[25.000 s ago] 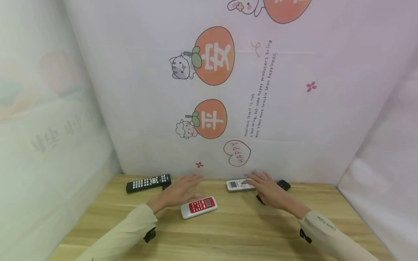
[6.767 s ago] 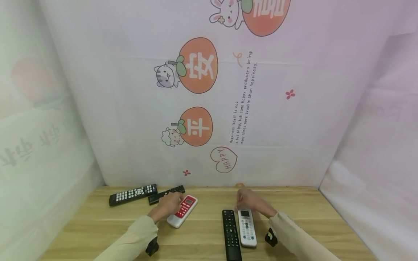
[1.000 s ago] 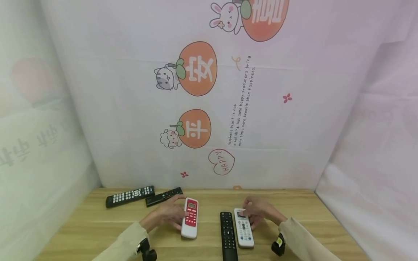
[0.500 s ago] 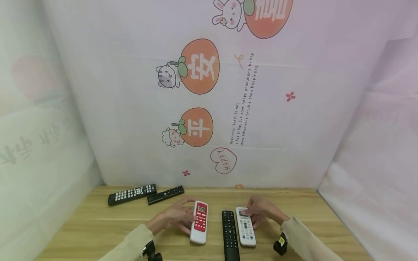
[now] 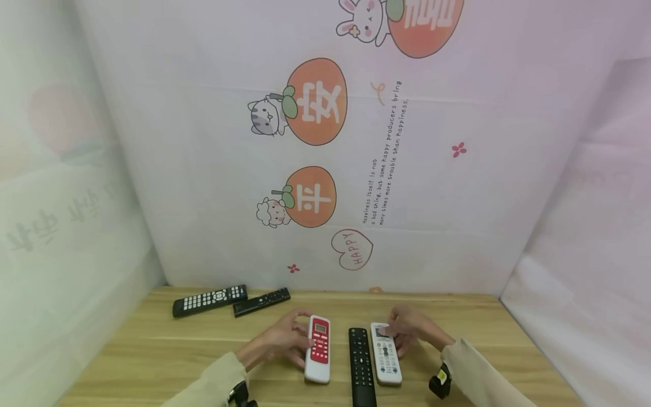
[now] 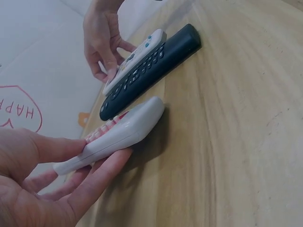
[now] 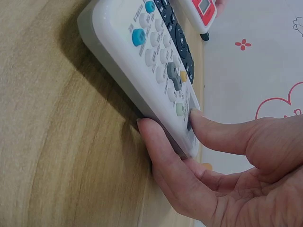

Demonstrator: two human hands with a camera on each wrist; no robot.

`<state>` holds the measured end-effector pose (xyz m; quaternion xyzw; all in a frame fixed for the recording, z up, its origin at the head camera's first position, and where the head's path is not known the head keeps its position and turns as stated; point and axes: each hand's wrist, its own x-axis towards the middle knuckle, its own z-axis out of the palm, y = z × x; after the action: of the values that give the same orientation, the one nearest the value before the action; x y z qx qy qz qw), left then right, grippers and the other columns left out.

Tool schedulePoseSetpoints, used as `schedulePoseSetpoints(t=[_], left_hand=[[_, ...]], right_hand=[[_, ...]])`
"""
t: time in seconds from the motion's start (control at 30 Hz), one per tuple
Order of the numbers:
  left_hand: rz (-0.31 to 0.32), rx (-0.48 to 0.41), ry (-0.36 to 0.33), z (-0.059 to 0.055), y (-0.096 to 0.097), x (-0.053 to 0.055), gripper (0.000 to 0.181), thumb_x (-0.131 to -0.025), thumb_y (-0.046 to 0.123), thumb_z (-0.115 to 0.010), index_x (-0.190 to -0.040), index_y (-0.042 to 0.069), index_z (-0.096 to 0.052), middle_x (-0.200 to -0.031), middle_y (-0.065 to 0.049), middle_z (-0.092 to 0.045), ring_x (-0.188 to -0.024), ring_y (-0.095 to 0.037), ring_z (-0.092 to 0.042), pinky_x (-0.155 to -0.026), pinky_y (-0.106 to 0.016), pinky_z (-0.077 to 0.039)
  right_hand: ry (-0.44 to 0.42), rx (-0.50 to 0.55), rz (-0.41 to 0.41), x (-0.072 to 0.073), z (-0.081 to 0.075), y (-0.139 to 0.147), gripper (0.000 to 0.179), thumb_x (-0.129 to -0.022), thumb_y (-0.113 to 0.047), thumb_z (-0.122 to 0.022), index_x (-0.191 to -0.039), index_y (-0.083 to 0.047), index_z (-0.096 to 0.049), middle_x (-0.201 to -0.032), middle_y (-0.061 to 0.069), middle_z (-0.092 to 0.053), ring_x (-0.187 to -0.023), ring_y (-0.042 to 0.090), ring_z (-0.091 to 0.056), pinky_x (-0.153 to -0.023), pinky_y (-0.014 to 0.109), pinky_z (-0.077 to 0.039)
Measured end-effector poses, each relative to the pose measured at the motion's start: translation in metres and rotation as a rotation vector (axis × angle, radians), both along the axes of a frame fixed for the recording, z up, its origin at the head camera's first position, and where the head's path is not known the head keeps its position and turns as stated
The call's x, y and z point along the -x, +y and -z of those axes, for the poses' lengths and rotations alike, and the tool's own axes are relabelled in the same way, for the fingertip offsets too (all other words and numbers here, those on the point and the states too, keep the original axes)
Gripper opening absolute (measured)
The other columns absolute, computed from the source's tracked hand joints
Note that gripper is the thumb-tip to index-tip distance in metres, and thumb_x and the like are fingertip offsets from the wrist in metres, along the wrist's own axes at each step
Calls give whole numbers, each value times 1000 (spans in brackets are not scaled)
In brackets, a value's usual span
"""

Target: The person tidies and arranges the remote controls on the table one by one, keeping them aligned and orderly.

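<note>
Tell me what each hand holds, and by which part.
The left hand grips the red-and-white remote by its left edge; the right hand grips the white remote by its screen end.

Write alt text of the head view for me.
The left hand grips a red-and-white remote, the right hand a white remote; a black remote lies between them on a wooden table. Two more dark remotes lie back left.
</note>
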<state>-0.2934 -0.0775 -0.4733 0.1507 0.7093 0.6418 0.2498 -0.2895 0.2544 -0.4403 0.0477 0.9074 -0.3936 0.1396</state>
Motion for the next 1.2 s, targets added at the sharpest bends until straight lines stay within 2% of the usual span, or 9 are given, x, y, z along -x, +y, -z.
schedulePoseSetpoints(t=[0.3, 0.57, 0.87, 1.2], left_hand=[[-38, 10, -24, 1, 17, -12, 80, -86, -14, -68, -154, -4, -29, -111, -23, -60, -83, -31, -71, -65, -41, -67], [-78, 35, 36, 1, 27, -13, 77, -85, -16, -68, -153, -7, -32, -109, -23, -60, -81, -31, -70, -60, -39, -66], [-71, 81, 60, 1, 31, -18, 71, -84, -20, -66, -148, -9, -38, -105, -23, -60, -81, -30, -69, -57, -39, -65], [-90, 134, 97, -4, 35, -26, 64, -83, -22, -64, -142, -9, -44, -94, -19, -60, -65, -25, -64, -53, -38, -64]], right_hand=[[-13, -5, 1, -1, 0, 1, 21, -95, -6, -76, -95, 0, -56, -82, 16, -69, -69, 25, -73, -63, 38, -67], [-7, 0, 5, 1, 1, 2, 22, -95, -6, -76, -95, 1, -55, -81, 18, -69, -68, 26, -73, -63, 38, -67], [-19, 4, -4, 1, 3, 3, 21, -95, -7, -76, -96, 0, -55, -82, 17, -69, -69, 26, -73, -63, 38, -67], [-3, 1, -2, 0, 2, 1, 20, -96, -6, -75, -95, 1, -56, -80, 17, -69, -68, 27, -73, -61, 38, -66]])
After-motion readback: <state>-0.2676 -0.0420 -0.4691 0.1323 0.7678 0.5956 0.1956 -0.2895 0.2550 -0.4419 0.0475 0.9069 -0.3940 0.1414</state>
